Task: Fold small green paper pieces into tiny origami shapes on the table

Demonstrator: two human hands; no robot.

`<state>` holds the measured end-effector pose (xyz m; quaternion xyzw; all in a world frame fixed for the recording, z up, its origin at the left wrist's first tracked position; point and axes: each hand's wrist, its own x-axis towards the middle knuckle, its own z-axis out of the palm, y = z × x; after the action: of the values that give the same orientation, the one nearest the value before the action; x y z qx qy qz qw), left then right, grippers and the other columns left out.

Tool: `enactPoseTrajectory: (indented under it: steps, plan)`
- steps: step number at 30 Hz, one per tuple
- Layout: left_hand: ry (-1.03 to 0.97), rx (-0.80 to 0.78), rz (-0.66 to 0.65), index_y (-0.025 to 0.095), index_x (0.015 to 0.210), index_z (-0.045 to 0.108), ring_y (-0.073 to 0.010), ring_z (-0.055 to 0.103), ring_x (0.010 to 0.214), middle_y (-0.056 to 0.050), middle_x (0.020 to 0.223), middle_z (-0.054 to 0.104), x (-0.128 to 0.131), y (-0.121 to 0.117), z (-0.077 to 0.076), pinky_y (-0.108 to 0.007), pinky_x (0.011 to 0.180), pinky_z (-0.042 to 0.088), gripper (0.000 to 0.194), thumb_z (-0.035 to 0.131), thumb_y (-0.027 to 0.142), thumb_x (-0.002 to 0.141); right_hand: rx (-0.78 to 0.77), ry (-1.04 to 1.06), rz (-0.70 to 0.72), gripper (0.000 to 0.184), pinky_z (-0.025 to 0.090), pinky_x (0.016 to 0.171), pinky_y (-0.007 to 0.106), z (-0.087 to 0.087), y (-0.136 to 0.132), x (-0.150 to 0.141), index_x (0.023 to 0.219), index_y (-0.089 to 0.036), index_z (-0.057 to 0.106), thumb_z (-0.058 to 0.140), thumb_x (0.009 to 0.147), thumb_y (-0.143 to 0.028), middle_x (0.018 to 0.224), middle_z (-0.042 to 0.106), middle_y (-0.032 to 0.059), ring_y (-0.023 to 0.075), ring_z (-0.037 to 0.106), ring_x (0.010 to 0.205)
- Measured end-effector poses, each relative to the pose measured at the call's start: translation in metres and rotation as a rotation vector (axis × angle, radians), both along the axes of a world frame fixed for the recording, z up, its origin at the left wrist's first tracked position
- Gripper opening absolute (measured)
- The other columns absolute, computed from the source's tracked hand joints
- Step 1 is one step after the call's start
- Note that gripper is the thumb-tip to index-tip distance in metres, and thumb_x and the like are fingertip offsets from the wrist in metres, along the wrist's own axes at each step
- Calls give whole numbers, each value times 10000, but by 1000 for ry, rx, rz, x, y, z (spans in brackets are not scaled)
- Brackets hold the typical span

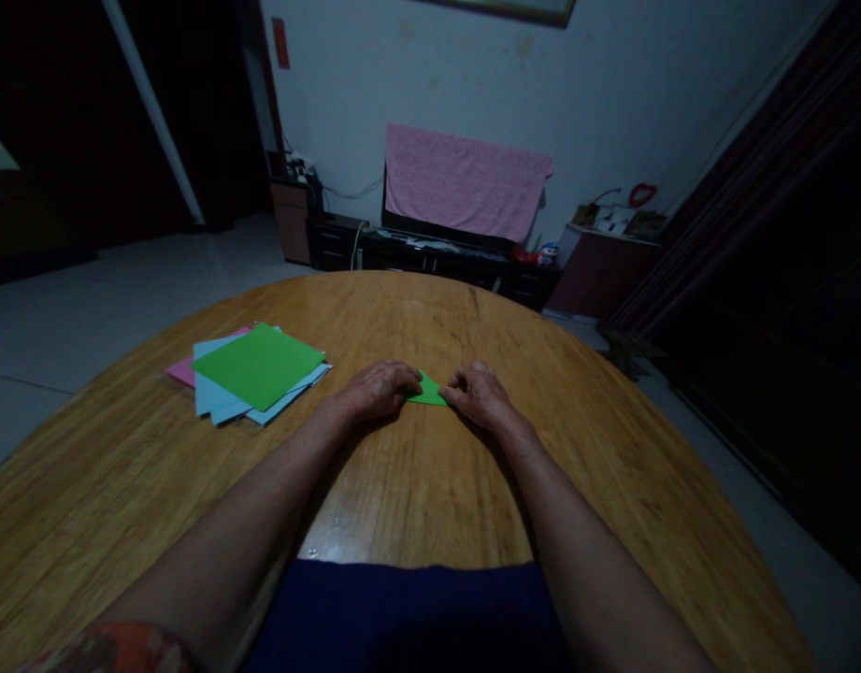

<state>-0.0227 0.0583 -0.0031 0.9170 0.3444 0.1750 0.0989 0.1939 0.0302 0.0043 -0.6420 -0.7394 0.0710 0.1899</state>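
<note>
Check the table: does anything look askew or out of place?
Yes, mildly: the loose stack of pink, blue and green square paper sheets on the wooden table is fanned out, each sheet turned at a different angle, so the edges don't line up. Nothing looks spilled or damaged.

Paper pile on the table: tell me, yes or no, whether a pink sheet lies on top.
No, a green sheet lies on top, covering blue sheets, and a pink sheet shows only at the left edge.
</note>
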Motion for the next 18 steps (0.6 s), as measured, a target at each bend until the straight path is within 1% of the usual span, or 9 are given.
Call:
enactPoseTrajectory:
  steps: [4, 6, 9, 11, 13, 15, 16, 18]
  plan:
    - [6, -19, -5, 185, 1024, 716, -187, 609, 1142, -78, 1224, 674, 0, -3, 4, -318, 1003, 443, 324, 497, 89, 806, 3, -29, -73, 218, 379, 787, 321, -3, 0, 7, 841, -197, 668, 688, 793, -409, 979, 568, 71, 217, 507, 932]
    - [12, -23, 4, 190, 1027, 712, -181, 600, 1158, -69, 1234, 670, 0, -4, 6, -313, 1013, 435, 324, 501, 88, 804, -5, -33, -90, 222, 378, 798, 327, -3, -1, 10, 830, -196, 666, 693, 790, -412, 995, 560, 75, 222, 502, 950]
    - [20, -25, 24, 220, 1025, 705, -161, 589, 1172, -40, 1248, 664, 0, -5, 6, -306, 1028, 421, 322, 504, 92, 808, -32, -28, -114, 210, 390, 793, 325, 1, -3, 16, 809, -192, 666, 714, 766, -391, 993, 563, 79, 221, 512, 943]
    - [17, -25, 32, 223, 1023, 704, -155, 590, 1167, -35, 1244, 666, 0, -5, 6, -299, 1029, 416, 325, 501, 91, 806, -7, 11, -105, 180, 403, 786, 319, 4, -1, 17, 829, -190, 672, 715, 754, -348, 971, 581, 73, 213, 530, 919]
    - [11, -22, 31, 211, 1026, 706, -156, 593, 1159, -44, 1237, 668, 0, -5, 4, -292, 1026, 416, 343, 499, 75, 789, 78, 107, -77, 141, 419, 786, 304, 5, 4, 12, 880, -185, 674, 664, 781, -284, 937, 611, 61, 191, 557, 876]
    - [3, -20, 24, 200, 1028, 706, -161, 593, 1156, -53, 1233, 668, 0, -4, 2, -294, 1024, 417, 366, 498, 56, 765, 182, 251, -72, 149, 433, 793, 289, 3, 11, 0, 910, -179, 672, 551, 830, -214, 903, 645, 49, 171, 583, 850]
    - [-3, -20, 21, 199, 1029, 705, -163, 593, 1155, -53, 1234, 667, 0, -4, 2, -299, 1025, 417, 374, 496, 50, 757, 201, 339, -78, 175, 442, 782, 280, 1, 14, -8, 919, -181, 670, 518, 835, -198, 884, 658, 39, 164, 595, 834]
    - [-24, -24, 21, 199, 1027, 700, -165, 593, 1150, -52, 1236, 665, 0, -4, 1, -310, 1030, 414, 379, 492, 47, 749, 167, 485, -55, 198, 458, 748, 262, -5, 18, -24, 935, -178, 666, 498, 833, -200, 857, 677, 27, 158, 616, 808]
